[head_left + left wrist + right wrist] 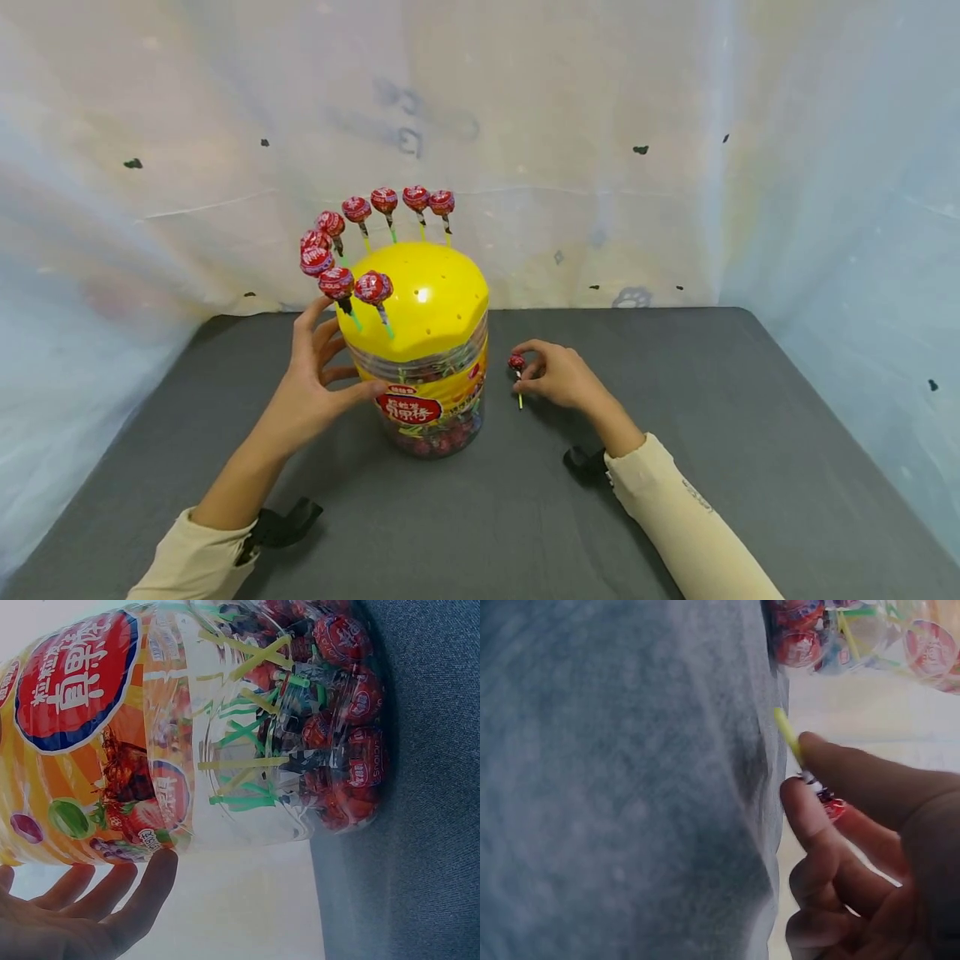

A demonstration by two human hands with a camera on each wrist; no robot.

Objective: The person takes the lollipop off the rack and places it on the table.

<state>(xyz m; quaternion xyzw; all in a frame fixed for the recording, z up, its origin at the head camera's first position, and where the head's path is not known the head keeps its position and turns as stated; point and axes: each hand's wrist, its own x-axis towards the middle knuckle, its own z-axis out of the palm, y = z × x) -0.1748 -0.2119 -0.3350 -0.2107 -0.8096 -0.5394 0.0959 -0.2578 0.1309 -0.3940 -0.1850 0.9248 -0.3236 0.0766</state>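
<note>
A large clear candy jar (456, 393) with a yellow lid (438, 308) stands upright on the table. Several red-wrapped lollipops (374, 288) stick up out of the lid, in an arc along its left and back rim. My left hand (307, 393) holds the jar's left side, thumb on the front label and fingers spread along the side; fingertips touch the label in the left wrist view. To the right of the jar, my right hand (562, 379) pinches one lollipop (826, 802) between thumb and fingers. Its red head points up and its yellow stick down in the head view.
More lollipops (352, 761) with green and yellow sticks lie inside the jar's lower part. The dark grey table (487, 533) carries the jar. Pale translucent sheeting (570, 100) rises behind and at both sides. Black straps (285, 525) hang at both wrists.
</note>
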